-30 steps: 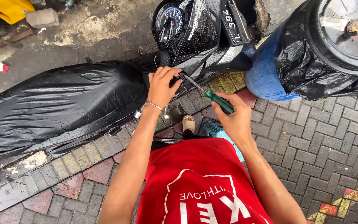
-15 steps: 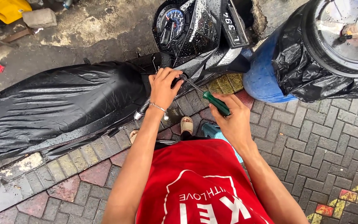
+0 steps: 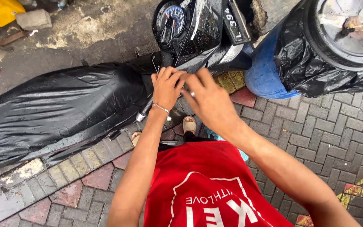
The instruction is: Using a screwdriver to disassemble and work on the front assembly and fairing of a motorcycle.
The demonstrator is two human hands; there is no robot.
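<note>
The right hand has moved in beside the left hand, both closed around the screwdriver at the scooter body below the speedometer. Wet panels may let the tip slip, scratching plastic.

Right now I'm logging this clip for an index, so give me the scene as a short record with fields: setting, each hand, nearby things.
setting: wet brick paving beside a parked black scooter
left hand: left hand on the scooter body below the dashboard, fingers curled, bracelet on the wrist
right hand: right hand close beside it, a small metal tip showing at the fingers; grip cannot be told
scooter seat: black seat cover, wet
nearby: blue barrel lined with a black bag; speedometer
</note>
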